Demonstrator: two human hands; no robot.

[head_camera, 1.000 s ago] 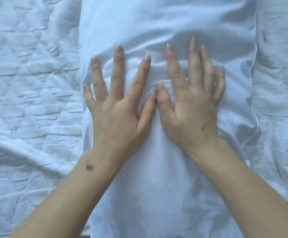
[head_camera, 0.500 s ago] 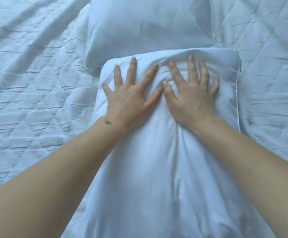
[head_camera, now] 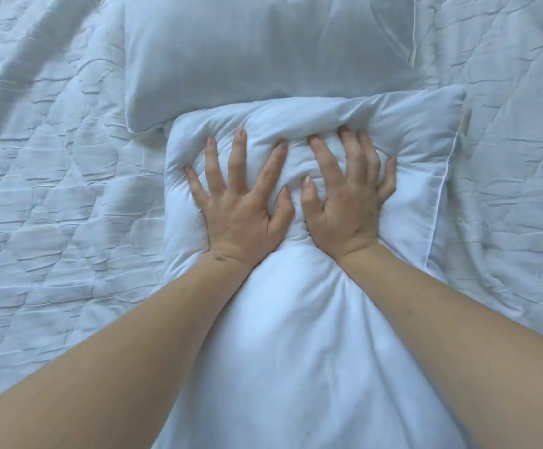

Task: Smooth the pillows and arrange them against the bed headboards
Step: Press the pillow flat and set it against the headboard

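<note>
A white pillow [head_camera: 296,335] lies lengthwise in front of me on the bed. My left hand [head_camera: 241,202] and my right hand [head_camera: 348,196] press flat into its far end, side by side, fingers spread and dug into the filling. The fabric bunches into a fold just beyond my fingertips. A second white pillow [head_camera: 263,47] lies crosswise right behind it, its near edge touching the first pillow's far end. No headboard is in view.
A white quilted bedspread [head_camera: 53,205] with stitched creases covers the bed on both sides of the pillows. Thin piping [head_camera: 442,189] runs down the near pillow's right edge.
My hands have slid forward along the near pillow to its far end and now press deeper, bunching the fabric. The view has pulled back, showing the second pillow.
</note>
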